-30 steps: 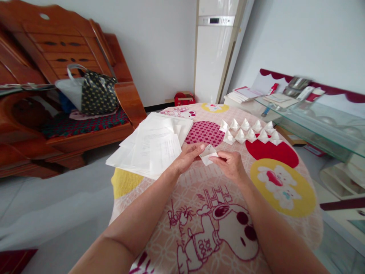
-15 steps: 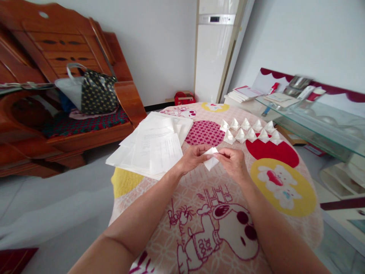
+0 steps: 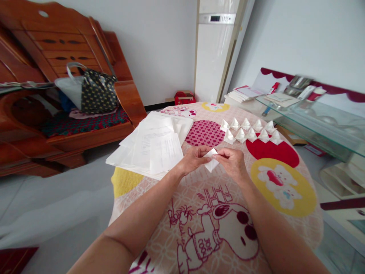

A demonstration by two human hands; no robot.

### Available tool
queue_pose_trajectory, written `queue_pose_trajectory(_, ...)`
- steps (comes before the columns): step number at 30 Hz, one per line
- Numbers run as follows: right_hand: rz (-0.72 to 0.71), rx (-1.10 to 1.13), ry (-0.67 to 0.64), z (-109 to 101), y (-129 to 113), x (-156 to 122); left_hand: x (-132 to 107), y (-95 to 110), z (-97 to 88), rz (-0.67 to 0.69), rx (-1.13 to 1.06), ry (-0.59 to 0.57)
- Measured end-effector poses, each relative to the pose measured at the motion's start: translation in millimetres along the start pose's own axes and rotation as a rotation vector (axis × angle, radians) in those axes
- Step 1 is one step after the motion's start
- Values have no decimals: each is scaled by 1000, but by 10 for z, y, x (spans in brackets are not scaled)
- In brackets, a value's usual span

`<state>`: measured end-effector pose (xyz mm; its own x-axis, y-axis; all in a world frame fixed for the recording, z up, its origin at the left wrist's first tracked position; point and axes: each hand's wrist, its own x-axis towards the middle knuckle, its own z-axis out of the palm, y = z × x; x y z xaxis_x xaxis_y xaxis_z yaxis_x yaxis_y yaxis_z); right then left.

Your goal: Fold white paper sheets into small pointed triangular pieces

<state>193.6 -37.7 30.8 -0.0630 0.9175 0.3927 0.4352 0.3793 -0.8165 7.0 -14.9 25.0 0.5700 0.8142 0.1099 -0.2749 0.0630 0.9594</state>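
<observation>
I hold a small folded white paper (image 3: 211,164) over the desk (image 3: 199,199), just right of the paper stack (image 3: 145,144). My left hand (image 3: 195,158), on the stack's side, pinches one edge; my right hand (image 3: 233,161) pinches the other. Farther right of the stack stand two rows of folded paper shapes (image 3: 240,136). Well left of the stack, a dotted bag (image 3: 98,92) sits on a wooden sofa (image 3: 127,97).

Home, living room by the looks. Carved wood settee (image 3: 57,68) with red-green seat pad (image 3: 94,125), bag (image 3: 98,91) on top. Tall floor-standing AC (image 3: 212,53) in the corner. Cartoon-print tablecloth (image 3: 219,182). Glass shelf (image 3: 316,123) at right, metal bowls (image 3: 298,83) on it.
</observation>
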Motion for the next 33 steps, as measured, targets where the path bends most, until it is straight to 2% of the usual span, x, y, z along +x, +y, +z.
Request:
queue_pose_trajectory(7, 174, 216, 5, -20, -59, 33, 4, -33, -53, -64, -82, 92)
queue_pose_trajectory(10, 227, 267, 67, -52, -59, 51, 5, -37, -80, -97, -104, 132)
queue_pose_trajectory(14, 348, 343, 129, -60, -41, 53, 16, -5, -90, -70, -157, 226)
queue_pose_trajectory(17, 470, 439, 21, -35, -51, 39, 26, 21, -92, -48, -187, 278)
queue_pose_trajectory(20, 534, 544, -102, 7, -71, 20, 26, 29, -85, -41, -190, 270)
queue_pose_trajectory(24, 542, 566, -119, 60, -73, 3, 14, 16, -60, -33, -166, 219)
queue_pose_trajectory(29, 479, 512, 32, 81, -63, 5, 11, -8, -23, -66, -114, 269)
queue_pose_trajectory(33, 448, 492, 101, 86, -61, 5, 18, -21, 22, -90, -78, 305)
